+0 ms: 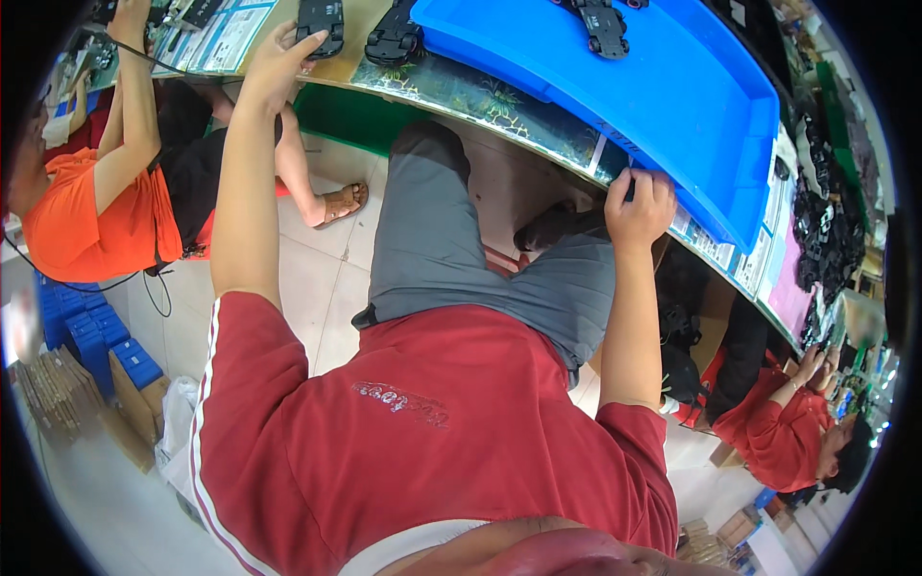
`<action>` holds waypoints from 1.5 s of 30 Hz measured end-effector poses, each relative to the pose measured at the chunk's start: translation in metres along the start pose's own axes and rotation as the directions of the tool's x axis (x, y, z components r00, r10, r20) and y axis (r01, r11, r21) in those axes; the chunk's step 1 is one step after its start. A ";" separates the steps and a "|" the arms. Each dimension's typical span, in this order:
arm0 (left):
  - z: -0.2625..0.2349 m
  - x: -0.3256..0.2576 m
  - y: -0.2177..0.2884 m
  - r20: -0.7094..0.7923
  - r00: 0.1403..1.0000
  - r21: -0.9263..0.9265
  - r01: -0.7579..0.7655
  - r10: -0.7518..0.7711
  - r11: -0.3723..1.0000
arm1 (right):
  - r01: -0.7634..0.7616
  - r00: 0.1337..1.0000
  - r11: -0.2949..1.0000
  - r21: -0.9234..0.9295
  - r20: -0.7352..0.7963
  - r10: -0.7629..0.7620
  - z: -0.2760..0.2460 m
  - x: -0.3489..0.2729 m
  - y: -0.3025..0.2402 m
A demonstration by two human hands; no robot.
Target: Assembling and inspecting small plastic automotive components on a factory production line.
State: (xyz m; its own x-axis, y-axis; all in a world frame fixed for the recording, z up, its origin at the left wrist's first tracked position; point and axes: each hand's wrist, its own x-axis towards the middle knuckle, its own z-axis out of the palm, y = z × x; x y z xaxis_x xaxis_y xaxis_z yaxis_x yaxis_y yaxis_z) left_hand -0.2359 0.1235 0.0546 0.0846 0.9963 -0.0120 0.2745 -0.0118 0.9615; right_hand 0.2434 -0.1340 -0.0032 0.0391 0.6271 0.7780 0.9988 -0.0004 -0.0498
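Black plastic car-underside piece (321,27): far left, over the tabletop (459,92); its far end's cut off.
Left hand (276,62): narrow pinch on the near end; we'd keep it light, on the edge.
Similar black piece (394,36): just right, so we'd avoid knocking it.
Right hand (642,205): curled beside the blue rectangular plastic tray (696,120); can't tell if we're gripping anything.

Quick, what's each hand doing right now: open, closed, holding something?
Left hand: closed on a black car-shaped part.
Right hand: curled at the edge of the blue tray; cannot tell whether it holds anything.
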 end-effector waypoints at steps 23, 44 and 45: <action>0.135 -0.066 0.068 0.173 0.646 0.334 -0.749 0.744 0.572 | -0.166 0.983 0.908 0.384 0.144 0.118 -0.037 0.015 -0.022; 0.202 -0.086 0.027 0.427 0.620 0.463 -0.775 0.658 0.429 | 0.003 0.752 0.999 -0.052 0.658 0.032 0.110 0.209 -0.008; 0.202 -0.086 0.027 0.422 0.613 0.457 -0.780 0.668 0.427 | -0.069 0.739 0.997 0.025 0.672 0.035 0.115 0.209 0.003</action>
State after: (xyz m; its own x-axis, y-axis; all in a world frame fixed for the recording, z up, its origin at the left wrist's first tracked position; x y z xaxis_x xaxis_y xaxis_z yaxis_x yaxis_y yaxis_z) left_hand -0.0420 0.0203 0.0265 0.6395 0.5669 0.5193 0.4887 -0.8212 0.2946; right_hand 0.2511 0.0871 0.0871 0.0427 0.9874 0.1524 0.9926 -0.0245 -0.1191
